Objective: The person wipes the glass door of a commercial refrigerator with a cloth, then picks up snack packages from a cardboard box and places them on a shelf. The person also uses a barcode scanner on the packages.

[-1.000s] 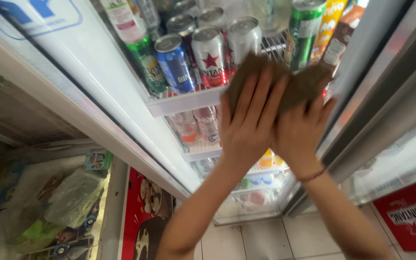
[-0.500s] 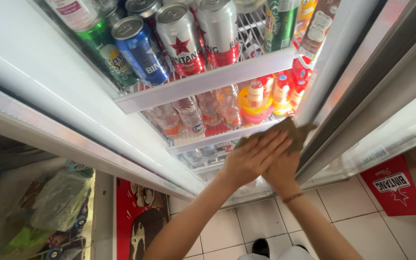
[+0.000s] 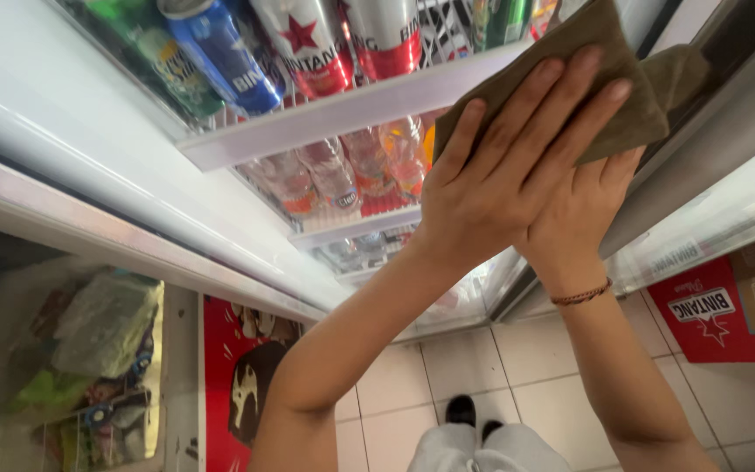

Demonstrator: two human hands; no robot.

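- Both hands are up on the glass door [image 3: 89,183] of a drinks fridge, pressing a brown cloth [image 3: 570,65] flat against it.
- Left hand [image 3: 504,170] lies on top, fingers spread and straight, palm down on the cloth; nothing gripped.
- Right hand [image 3: 583,205] sits underneath, mostly covered by the left; flat too, as far as it shows, with a thin bracelet [image 3: 580,295] at the wrist.
- The cloth is at the shelf edge [image 3: 325,118], upper right of the door.
- Behind the glass: cans [image 3: 303,39] above, bottles [image 3: 334,175] below.
- Tiled floor [image 3: 535,350] underneath.
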